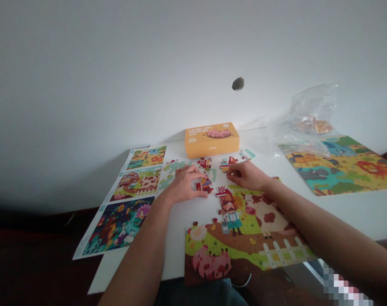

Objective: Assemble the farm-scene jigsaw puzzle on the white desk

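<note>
My left hand [187,183] is curved, thumb and fingers on either side of a red, blue and orange puzzle piece [206,185] just above the white table. My right hand [247,175] has its fingers curled together close to red and teal puzzle pieces [229,161]; what its fingertips hold, if anything, is hidden. Below both hands lies the partly joined farm puzzle [244,229], showing a farmer, a cow, a pig and a fence. Its upper left is open, with a red barn piece at its top edge. Another red barn piece [205,162] lies beyond my left hand.
An orange puzzle box [211,140] stands against the wall. Pale green pieces [172,172] lie behind my left hand. On the left is a picture sheet [117,202]. On the right are a joined safari puzzle [343,165] and a clear plastic bag [314,106].
</note>
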The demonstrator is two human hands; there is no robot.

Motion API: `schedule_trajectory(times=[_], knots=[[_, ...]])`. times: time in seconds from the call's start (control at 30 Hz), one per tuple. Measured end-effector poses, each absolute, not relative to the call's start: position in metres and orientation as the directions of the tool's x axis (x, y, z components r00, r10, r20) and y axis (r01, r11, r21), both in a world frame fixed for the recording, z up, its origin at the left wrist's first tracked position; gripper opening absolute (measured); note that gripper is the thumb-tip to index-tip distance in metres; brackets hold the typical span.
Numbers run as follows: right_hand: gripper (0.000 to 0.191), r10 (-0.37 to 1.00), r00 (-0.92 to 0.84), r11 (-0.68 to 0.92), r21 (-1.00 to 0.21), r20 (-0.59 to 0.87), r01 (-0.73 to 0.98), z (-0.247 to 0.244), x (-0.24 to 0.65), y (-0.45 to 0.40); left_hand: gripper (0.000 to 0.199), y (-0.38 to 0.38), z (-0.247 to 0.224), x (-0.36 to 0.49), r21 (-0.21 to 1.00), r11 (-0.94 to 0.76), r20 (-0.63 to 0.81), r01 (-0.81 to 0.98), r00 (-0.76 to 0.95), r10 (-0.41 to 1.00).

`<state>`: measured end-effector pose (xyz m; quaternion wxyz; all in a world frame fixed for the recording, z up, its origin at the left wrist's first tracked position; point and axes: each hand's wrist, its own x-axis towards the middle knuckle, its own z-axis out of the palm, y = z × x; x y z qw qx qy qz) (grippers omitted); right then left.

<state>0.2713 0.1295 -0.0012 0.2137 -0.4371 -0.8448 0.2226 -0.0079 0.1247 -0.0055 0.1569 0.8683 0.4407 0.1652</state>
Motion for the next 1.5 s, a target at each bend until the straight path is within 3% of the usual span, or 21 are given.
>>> schedule_trajectory(times=[0.3,0.6,0.87,1.0,1.17,1.43,1.5], knots=[[0.012,0.833,-0.528,0.518,-0.566,0.162,0.642,0.000,0.271,0.129,0.034,0.123,0.000,-0.006,0.445,-0.553,0.091,0.705,0.579,0.811],[0.012,0.839,-0.520,0.513,-0.552,0.160,0.658,-0.001,0.271,0.129,0.033,0.121,0.002,-0.003,0.490,-0.574,0.151,0.656,0.585,0.797],[0.013,0.912,-0.324,0.406,-0.445,0.252,0.798,-0.003,0.277,0.136,0.018,0.121,0.004,-0.002,0.494,-0.565,0.163,0.661,0.568,0.806],[0.024,0.925,-0.272,0.363,-0.409,0.265,0.837,-0.007,0.280,0.138,0.010,0.121,0.002,-0.003,0.483,-0.563,0.168,0.671,0.560,0.811],[0.039,0.917,-0.344,0.397,-0.370,0.204,0.840,-0.011,0.280,0.138,0.008,0.122,0.000,-0.006,0.460,-0.583,0.192,0.670,0.566,0.802],[0.035,0.908,-0.343,0.409,-0.335,0.240,0.849,-0.012,0.283,0.140,0.013,0.126,-0.003,-0.007,0.448,-0.582,0.244,0.678,0.534,0.810],[0.039,0.887,-0.381,0.450,-0.304,0.260,0.839,-0.013,0.283,0.140,0.022,0.125,-0.004,-0.005,0.431,-0.562,0.242,0.705,0.510,0.825]])
